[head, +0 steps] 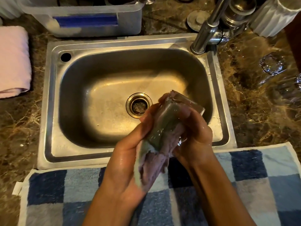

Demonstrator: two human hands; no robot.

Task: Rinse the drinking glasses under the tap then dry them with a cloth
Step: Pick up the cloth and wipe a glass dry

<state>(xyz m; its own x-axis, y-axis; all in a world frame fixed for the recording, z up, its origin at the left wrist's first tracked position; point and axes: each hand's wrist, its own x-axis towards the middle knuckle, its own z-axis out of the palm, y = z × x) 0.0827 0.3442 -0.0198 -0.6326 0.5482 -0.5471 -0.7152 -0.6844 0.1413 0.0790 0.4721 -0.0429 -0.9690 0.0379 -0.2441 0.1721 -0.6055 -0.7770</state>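
Clear glass is what I am holding: a drinking glass [172, 118] lying tilted between my two hands, above the near right part of the steel sink [53, 101]. A lilac cloth [154, 162] is pushed inside it and is trailing out of its near end. My left hand [128, 162] is curling round the cloth and the glass's left side, fingers wrapped up along it. My right hand [193, 136] is gripping the glass from the right, thumb lying across its wall. Both hands are glistening wet and are pressing close together on the glass.

The tap [206, 33] is standing at the sink's far right corner. On the marble bench [254, 111] to the right, more glasses [272, 66] are sitting among water drops. A folded pink towel [13, 61] is lying on the left, a plastic tub [91, 20] behind the sink, and a blue checked towel [254, 181] is spreading along the near edge under my forearms.
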